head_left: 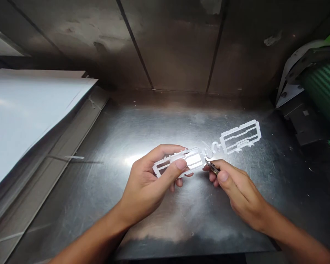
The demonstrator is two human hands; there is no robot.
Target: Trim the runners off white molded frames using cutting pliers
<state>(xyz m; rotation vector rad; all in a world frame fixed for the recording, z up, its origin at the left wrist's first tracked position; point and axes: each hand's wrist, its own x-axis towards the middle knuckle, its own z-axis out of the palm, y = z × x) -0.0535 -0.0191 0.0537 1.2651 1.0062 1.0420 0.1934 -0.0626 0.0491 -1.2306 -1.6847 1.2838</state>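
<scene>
My left hand (pixel 156 168) grips a white plastic frame (pixel 195 161), thumb on top and fingers behind it. A thin curved white sprue (pixel 215 146) joins this piece to a second white plastic frame (pixel 240 136), which extends up and to the right, unsupported by a hand. In my right hand (pixel 233 183) is a small metal cutter, probably nippers (pixel 213 168), pinched between thumb and fingers. The tool's tip is at the right end of the held frame, close to the sprue. Its handles are mostly hidden by my fingers.
Beneath my hands is a scratched metal table (pixel 159 234) with small white scraps on it. White sheets (pixel 33 110) lie on a cardboard box (pixel 52 176) at the left. A green ribbed conveyor belt (pixel 324 88) stands at the right. A metal wall (pixel 170 47) rises behind.
</scene>
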